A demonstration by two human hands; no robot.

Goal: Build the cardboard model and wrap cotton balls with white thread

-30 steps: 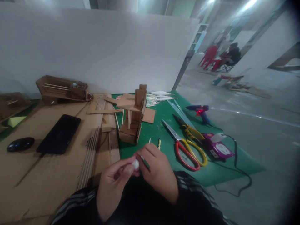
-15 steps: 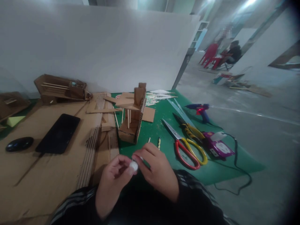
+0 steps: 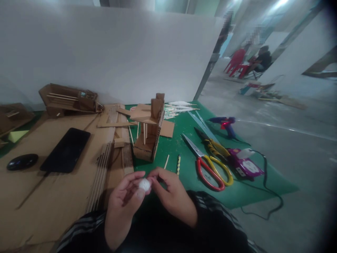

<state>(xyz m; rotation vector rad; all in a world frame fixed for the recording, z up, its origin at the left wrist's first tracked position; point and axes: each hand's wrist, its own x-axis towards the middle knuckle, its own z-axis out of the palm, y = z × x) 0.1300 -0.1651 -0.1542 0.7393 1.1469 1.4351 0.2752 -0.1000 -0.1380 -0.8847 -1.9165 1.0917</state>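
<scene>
A small white ball with fine ridges, like wound thread (image 3: 144, 185), sits in the fingers of my left hand (image 3: 123, 203). The thumb presses on its near side. My right hand (image 3: 173, 196) is close against the ball's right side, thumb and forefinger pinched together; what lies between them is too small to make out. Just beyond the hands, a short wooden stick (image 3: 166, 161) and a yellow-and-black patterned pencil (image 3: 178, 165) lie on the green mat (image 3: 189, 168). Behind them stands a cardboard model (image 3: 147, 140) with thin wooden sticks as posts.
Scissors (image 3: 210, 172), pliers (image 3: 218, 149), a purple power strip (image 3: 246, 165) and a glue gun (image 3: 225, 124) with a red light lie to the right. On the left are a phone (image 3: 67, 149), a black mouse (image 3: 22, 162) and cardboard (image 3: 52, 211). A white panel (image 3: 113, 52) stands behind.
Both hands have shifted slightly left with the white ball, and more of the ball shows. The stick and pencil are less covered. Someone has appeared at the panel's right edge.
</scene>
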